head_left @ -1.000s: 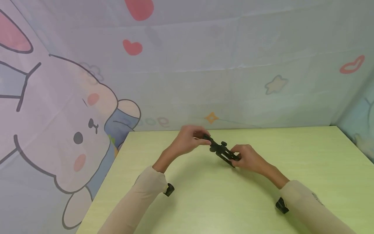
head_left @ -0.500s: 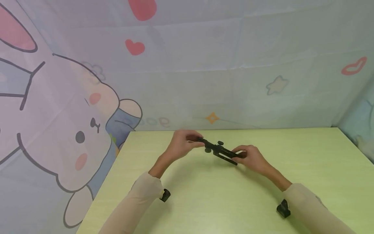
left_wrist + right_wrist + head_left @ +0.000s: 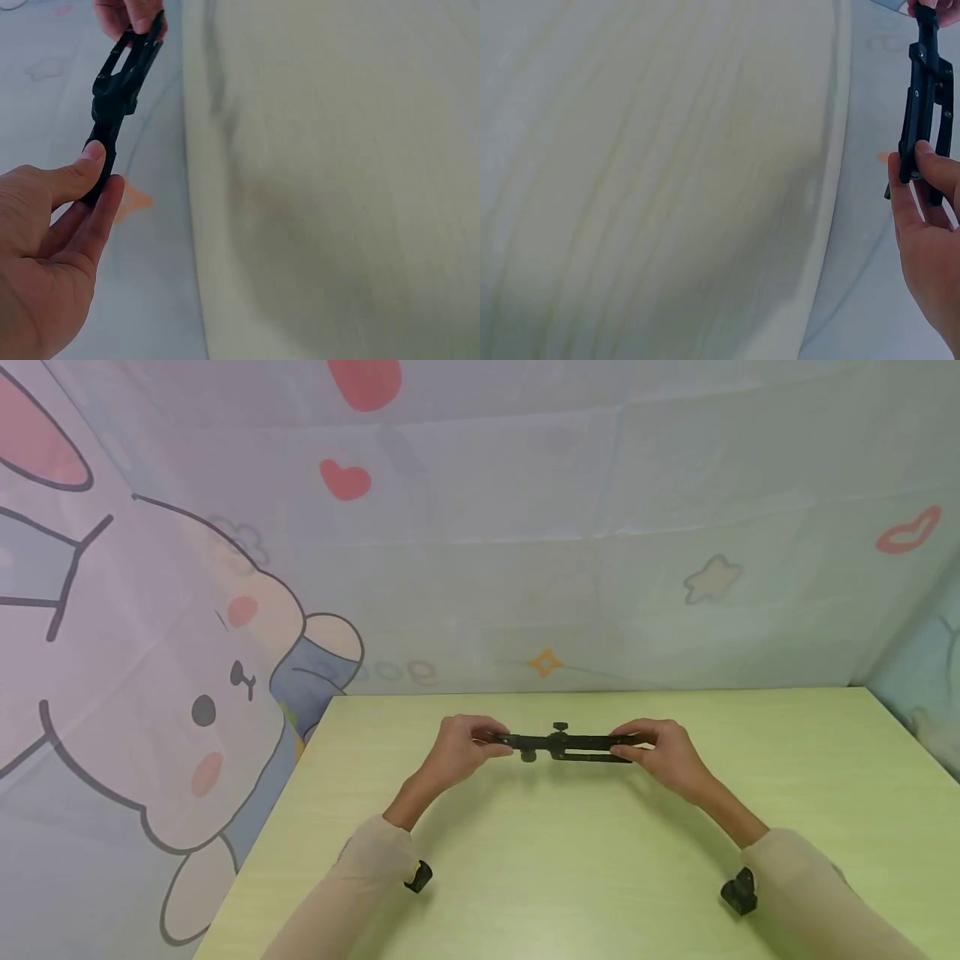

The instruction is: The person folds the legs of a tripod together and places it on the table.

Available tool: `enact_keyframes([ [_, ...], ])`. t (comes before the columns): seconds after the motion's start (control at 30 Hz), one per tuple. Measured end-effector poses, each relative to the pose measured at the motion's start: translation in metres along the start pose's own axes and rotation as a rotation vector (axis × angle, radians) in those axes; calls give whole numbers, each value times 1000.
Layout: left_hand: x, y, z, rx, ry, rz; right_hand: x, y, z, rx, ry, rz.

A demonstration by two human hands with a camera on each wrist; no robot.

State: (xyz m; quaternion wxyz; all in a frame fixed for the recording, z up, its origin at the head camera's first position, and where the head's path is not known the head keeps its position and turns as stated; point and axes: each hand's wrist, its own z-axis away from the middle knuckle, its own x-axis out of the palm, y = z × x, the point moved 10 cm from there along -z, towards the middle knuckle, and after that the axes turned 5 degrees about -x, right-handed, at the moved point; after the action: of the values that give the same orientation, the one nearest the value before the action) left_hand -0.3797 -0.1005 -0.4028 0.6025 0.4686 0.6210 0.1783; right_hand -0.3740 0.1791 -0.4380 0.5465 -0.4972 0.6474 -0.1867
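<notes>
A black folding stand with small knobs and slim, parallel legs is held level above the table, looking like a mini tripod. My left hand pinches its narrow left end between thumb and fingers. At the other end, my right hand pinches the leg ends. In the left wrist view the stand runs up from my thumb, with a gap showing between its legs. The right wrist view shows the thumb and fingers of my right hand on the legs; the far end reaches the left hand's fingers.
The pale yellow-green table spreads below both hands and carries their shadows. Behind it hangs a cloth backdrop printed with a rabbit, hearts and stars. Small black devices sit at the left cuff and the right cuff.
The stand has turned from a slant, left end higher, to level. My left hand has moved left and down; my right hand has moved right and slightly up. Both have kept their hold.
</notes>
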Motion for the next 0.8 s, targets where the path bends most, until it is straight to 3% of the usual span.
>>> enact_keyframes([
  [0.33,31,-24,-3,-60,-92,-59,-1,1,4,-81,7,91],
  [0.6,51,-30,-4,-88,-167,-100,3,8,8,-81,-42,148],
  [0.8,58,-32,-2,-92,-195,-106,8,13,11,-72,-76,141],
])
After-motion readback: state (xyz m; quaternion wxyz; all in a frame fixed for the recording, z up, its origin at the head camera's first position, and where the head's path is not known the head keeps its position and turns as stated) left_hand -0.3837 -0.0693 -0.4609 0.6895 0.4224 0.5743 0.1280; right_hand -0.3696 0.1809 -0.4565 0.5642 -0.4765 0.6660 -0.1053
